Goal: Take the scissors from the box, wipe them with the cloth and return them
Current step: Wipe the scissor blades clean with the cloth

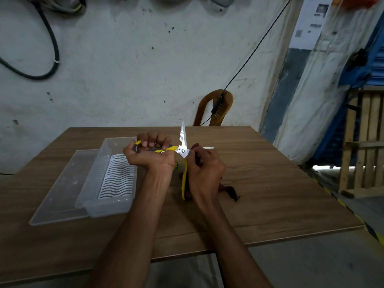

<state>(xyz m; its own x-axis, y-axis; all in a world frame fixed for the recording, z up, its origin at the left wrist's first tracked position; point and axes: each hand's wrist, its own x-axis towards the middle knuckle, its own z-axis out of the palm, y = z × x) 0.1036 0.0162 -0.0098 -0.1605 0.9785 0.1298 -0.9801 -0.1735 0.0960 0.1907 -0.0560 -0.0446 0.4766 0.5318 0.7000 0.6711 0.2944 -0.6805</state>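
Two bare forearms reach out over the wooden counter from the near edge. The right hand has its fingers curled round a dark red cloth, pinching it against one blade near the pivot; a loose end of the cloth trails onto the counter just right of the wrist. The left hand, palm turned up, grips one yellow-and-grey handle, fingers wrapped over it. The scissors are held above the counter between the two hands, spread wide open: one blade points up and away, the other yellow handle hangs down toward the person beside the right palm. A small green-and-orange thing peeps out under the left wrist; I cannot tell what it is. To the left sits the clear plastic box with a white wavy insert, its lid lying flat alongside. Beyond the far edge stands a brown plastic chair against the stained wall.
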